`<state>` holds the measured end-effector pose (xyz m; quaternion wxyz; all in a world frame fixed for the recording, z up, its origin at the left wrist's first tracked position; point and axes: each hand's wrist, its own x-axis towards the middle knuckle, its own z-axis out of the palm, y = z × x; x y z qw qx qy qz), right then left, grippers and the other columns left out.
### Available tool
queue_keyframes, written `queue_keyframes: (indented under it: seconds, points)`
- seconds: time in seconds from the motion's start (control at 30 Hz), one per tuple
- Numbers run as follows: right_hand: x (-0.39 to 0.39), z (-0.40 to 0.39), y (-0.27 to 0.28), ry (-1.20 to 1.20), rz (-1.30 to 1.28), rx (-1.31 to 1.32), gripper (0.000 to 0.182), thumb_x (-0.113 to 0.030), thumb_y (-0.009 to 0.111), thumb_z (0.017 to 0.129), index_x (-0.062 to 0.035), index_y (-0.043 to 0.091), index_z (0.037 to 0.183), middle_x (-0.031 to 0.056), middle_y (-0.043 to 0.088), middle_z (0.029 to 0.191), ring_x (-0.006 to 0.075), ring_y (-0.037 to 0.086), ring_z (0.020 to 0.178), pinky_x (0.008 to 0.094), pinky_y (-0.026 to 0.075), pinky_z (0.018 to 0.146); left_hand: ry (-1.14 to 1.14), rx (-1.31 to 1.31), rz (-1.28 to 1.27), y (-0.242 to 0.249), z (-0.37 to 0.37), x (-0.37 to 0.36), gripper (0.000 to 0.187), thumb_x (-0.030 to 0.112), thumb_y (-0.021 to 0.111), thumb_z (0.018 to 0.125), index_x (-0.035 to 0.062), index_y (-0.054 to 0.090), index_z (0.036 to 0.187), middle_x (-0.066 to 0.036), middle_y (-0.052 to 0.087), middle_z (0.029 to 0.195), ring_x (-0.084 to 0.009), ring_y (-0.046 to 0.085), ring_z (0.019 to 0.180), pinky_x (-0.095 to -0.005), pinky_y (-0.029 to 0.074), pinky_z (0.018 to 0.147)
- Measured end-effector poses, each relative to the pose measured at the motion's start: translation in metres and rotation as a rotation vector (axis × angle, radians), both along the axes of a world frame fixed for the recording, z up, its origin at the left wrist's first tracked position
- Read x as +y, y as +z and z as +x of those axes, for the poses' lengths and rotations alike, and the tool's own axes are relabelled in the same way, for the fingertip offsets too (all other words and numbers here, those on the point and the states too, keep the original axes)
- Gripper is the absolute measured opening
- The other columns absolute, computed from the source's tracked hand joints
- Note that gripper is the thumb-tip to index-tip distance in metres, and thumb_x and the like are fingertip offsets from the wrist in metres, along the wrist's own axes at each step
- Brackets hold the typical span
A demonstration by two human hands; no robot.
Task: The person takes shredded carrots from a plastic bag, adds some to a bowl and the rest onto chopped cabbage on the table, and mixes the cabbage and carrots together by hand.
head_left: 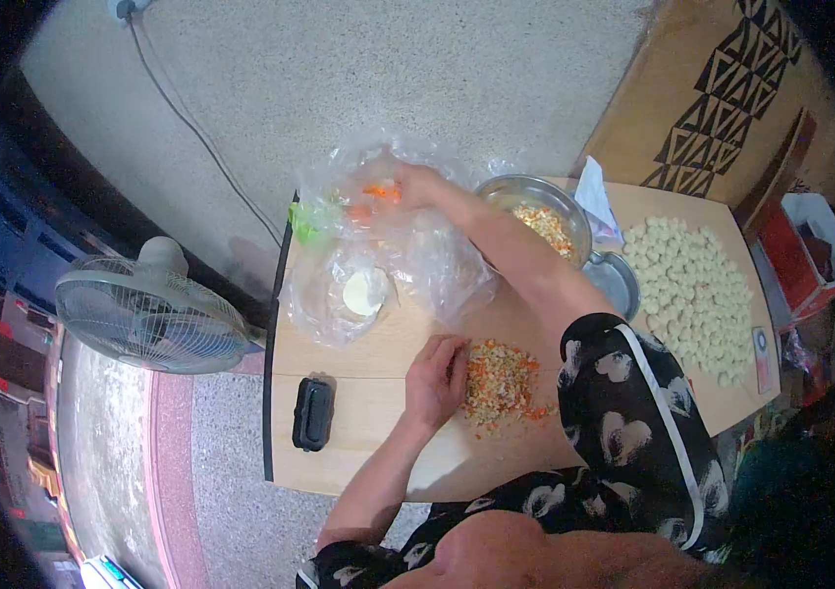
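A pile of finely chopped orange and pale vegetables (499, 383) lies on the wooden table. My left hand (436, 380) rests against its left side with the fingers curled; whatever they may hold is hidden. My right hand (413, 187) reaches to the far side of the table, into a clear plastic bag (447, 270). Orange carrot pieces (381, 192) show through the plastic by its fingers, which are mostly hidden. A round white piece of food (365, 292) sits in the nearer bag, and something leafy green (311, 224) is at the left.
Behind my right forearm stand a steel bowl (574, 211) of chopped mix and a smaller metal dish (618, 285). Many small pale dough pieces (692, 294) cover the table's right side. A black tray (313, 414) lies at the left; a fan (157, 309) stands beyond the edge.
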<state>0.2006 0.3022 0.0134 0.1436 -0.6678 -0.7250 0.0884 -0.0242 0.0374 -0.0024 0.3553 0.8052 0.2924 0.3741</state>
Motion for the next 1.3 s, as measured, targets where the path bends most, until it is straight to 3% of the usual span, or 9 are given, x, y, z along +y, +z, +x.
queue_keyframes:
  seconds: [0.33,0.43,0.5,0.6,0.77,0.93,1.03,1.13,1.3]
  points:
    - [0.033,0.040,-0.016,-0.218,-0.177,1.420,0.006,-0.008,0.062,0.084,-0.0025,0.065,0.083,0.0070,0.062,0.080,0.0183,0.062,0.076,0.0308,0.053,0.063,-0.002,0.009,0.017,-0.005,0.000,0.002,0.018,0.002,0.061,0.088,0.0024,0.064,0.106,-0.016,0.064,0.102,-0.0340,0.065,0.085,-0.0392,0.053,0.072]
    - [0.019,0.040,0.006,-0.321,-0.078,1.423,0.012,-0.013,0.066,0.084,-0.0018,0.066,0.086,0.0117,0.067,0.088,0.0183,0.065,0.081,0.0292,0.054,0.068,0.004,0.028,0.008,-0.001,0.000,0.001,0.017,0.001,0.061,0.088,0.0020,0.065,0.104,-0.016,0.065,0.101,-0.0329,0.066,0.088,-0.0372,0.054,0.075]
    - [0.005,0.041,0.023,-0.339,-0.154,0.597,0.027,-0.022,0.070,0.082,0.0004,0.066,0.097,0.0168,0.068,0.097,0.0208,0.066,0.089,0.0326,0.055,0.074,0.008,0.025,-0.025,0.001,0.001,0.000,0.016,0.001,0.061,0.088,0.0020,0.065,0.104,-0.016,0.066,0.101,-0.0325,0.067,0.090,-0.0361,0.054,0.077]
    - [-0.013,0.033,0.020,-0.221,0.037,0.064,0.047,-0.036,0.071,0.080,-0.0001,0.064,0.110,0.0212,0.068,0.106,0.0248,0.067,0.095,0.0388,0.055,0.081,0.001,0.006,-0.052,0.001,-0.001,0.000,0.017,0.002,0.062,0.088,0.0025,0.065,0.105,-0.016,0.066,0.101,-0.0321,0.067,0.090,-0.0354,0.054,0.077]
    - [0.014,0.020,-0.042,-0.215,0.240,0.191,0.056,-0.044,0.069,0.078,-0.0062,0.064,0.119,0.0198,0.069,0.106,0.0296,0.067,0.097,0.0440,0.053,0.085,-0.013,0.039,-0.111,0.007,-0.003,-0.001,0.017,0.003,0.061,0.090,0.0029,0.066,0.105,-0.016,0.066,0.102,-0.0317,0.067,0.089,-0.0356,0.054,0.076]
    - [0.020,0.013,-0.007,-0.326,-0.425,0.354,0.043,-0.034,0.073,0.079,-0.0047,0.066,0.110,0.0125,0.068,0.102,0.0209,0.065,0.093,0.0346,0.054,0.081,0.003,-0.004,0.005,0.001,0.000,0.001,0.016,0.001,0.061,0.088,0.0024,0.064,0.103,-0.016,0.065,0.100,-0.0351,0.065,0.085,-0.0394,0.053,0.073]
    - [0.030,0.019,-0.028,-0.399,-0.177,1.323,0.021,-0.022,0.068,0.085,-0.0055,0.067,0.099,0.0059,0.065,0.092,0.0152,0.062,0.082,0.0293,0.052,0.072,0.005,0.000,0.004,-0.001,-0.001,0.002,0.015,0.001,0.062,0.088,0.0026,0.065,0.103,-0.016,0.065,0.100,-0.0355,0.065,0.086,-0.0401,0.053,0.075]
    - [0.011,0.022,-0.001,-0.283,-0.111,1.635,0.009,-0.011,0.064,0.088,-0.0089,0.067,0.097,0.0037,0.064,0.089,0.0147,0.060,0.078,0.0259,0.051,0.068,0.003,0.008,0.007,0.000,0.000,0.003,0.015,0.001,0.062,0.088,0.0022,0.065,0.102,-0.016,0.065,0.100,-0.0356,0.065,0.087,-0.0401,0.053,0.075]
    - [0.019,0.060,0.012,-0.093,-0.493,1.554,0.012,-0.005,0.069,0.087,-0.0039,0.065,0.098,0.0061,0.064,0.090,0.0148,0.062,0.082,0.0233,0.055,0.076,-0.009,-0.039,0.051,-0.005,0.000,0.005,0.014,0.001,0.062,0.087,0.0010,0.064,0.101,-0.017,0.065,0.096,-0.0355,0.065,0.086,-0.0395,0.053,0.075]
